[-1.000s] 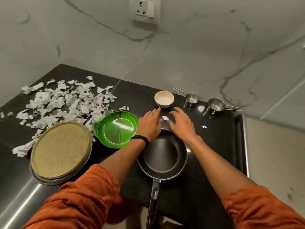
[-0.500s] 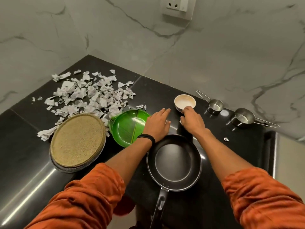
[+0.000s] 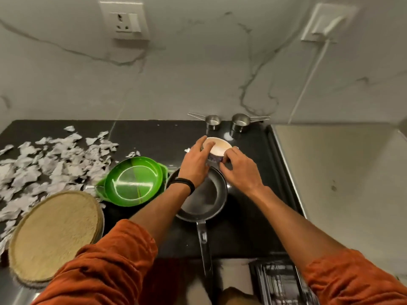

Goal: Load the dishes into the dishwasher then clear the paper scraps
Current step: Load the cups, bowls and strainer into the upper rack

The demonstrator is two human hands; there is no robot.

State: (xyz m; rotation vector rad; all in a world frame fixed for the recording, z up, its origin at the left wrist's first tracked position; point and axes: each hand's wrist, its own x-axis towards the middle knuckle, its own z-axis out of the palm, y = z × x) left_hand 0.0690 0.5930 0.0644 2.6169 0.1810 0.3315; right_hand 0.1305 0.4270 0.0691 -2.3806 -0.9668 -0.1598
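A small white bowl (image 3: 218, 147) with a blue pattern on its side is held between both hands just beyond the black frying pan (image 3: 202, 200). My left hand (image 3: 195, 162) wraps its left side, and my right hand (image 3: 239, 167) pinches its right side near the base. The pan lies under my wrists with its handle pointing toward me. A green plate (image 3: 132, 180) lies left of the pan. Torn paper scraps (image 3: 50, 159) are strewn over the left of the black counter (image 3: 154, 137). A dishwasher rack (image 3: 279, 282) shows at the bottom edge.
Two steel measuring cups (image 3: 226, 123) stand by the back wall. A stack of round woven mats (image 3: 55, 236) sits at the front left. A pale counter (image 3: 341, 172) lies to the right. Wall sockets (image 3: 126, 22) are above.
Both hands moved from the pan's far rim to the white bowl and took hold of it. The view swung to the right and the dishwasher rack came into sight.
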